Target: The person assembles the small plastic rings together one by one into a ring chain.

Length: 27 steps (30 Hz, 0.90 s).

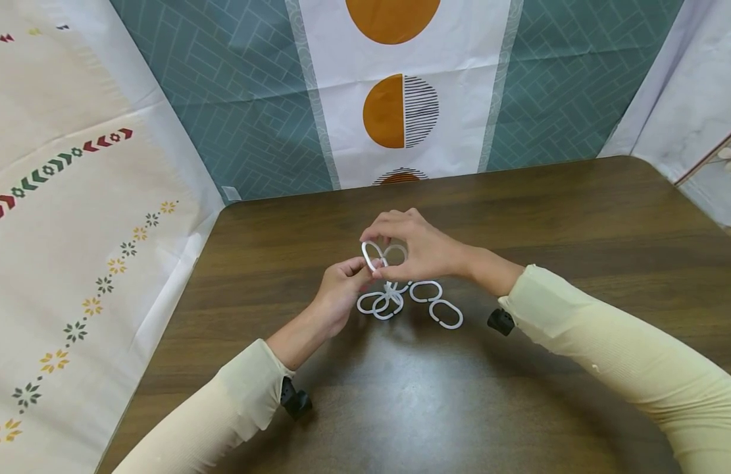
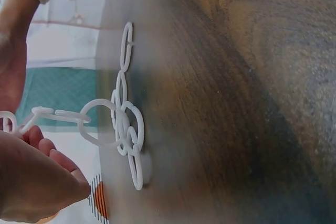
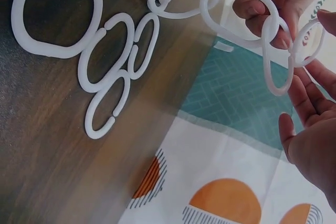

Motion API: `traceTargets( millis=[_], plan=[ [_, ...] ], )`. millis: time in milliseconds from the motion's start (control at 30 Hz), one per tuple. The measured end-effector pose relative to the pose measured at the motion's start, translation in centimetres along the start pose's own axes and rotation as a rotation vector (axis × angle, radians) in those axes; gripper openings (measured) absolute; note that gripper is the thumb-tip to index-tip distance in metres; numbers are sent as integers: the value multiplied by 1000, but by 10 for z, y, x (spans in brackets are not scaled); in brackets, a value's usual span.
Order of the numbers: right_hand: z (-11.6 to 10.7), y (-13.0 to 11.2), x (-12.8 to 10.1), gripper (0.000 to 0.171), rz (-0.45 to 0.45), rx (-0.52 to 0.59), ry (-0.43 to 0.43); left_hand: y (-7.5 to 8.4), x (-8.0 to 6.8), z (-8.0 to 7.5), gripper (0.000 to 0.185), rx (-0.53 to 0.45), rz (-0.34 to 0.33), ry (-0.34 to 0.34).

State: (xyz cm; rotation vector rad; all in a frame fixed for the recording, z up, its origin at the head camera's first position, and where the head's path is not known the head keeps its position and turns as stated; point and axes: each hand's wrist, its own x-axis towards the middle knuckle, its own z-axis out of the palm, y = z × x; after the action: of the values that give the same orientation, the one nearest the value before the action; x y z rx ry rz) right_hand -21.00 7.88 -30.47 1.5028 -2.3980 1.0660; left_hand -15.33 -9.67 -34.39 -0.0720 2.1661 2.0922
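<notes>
Above the tabletop, my left hand [image 1: 341, 289] pinches a white plastic chain link near the raised end of a short chain. My right hand [image 1: 421, 247], thumb and fingers spread in a C, holds the end link [image 1: 372, 257] between thumb and fingertip, close against the left fingertips. Another raised link [image 3: 277, 74] dangles from the joined ones beside the hands. From there the chain [image 2: 98, 123] runs down to a cluster of links [image 1: 381, 304] on the table. Each link is an oval ring with a small gap in its side.
Two loose links, a nearer one [image 1: 446, 314] and a farther one [image 1: 426, 291], lie right of the cluster on the brown wooden table [image 1: 235, 276]. Patterned cloth [image 1: 270, 99] hangs behind the table's far edge, and a pale cloth [image 1: 75, 230] hangs along the left.
</notes>
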Motion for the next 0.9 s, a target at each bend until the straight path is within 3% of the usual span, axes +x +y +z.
traceTargets(
  millis=[500,733,900],
  plan=[
    [2,9,-6,41,44,28,15,0,-1,-2,11,16,35,-7],
    [-4,11,-6,46,16,-72,62,-1,-1,-4,19,10,-1,3],
    [-3,10,-6,46,-4,-117,65,1,2,-7,25,3,24,30]
  ],
)
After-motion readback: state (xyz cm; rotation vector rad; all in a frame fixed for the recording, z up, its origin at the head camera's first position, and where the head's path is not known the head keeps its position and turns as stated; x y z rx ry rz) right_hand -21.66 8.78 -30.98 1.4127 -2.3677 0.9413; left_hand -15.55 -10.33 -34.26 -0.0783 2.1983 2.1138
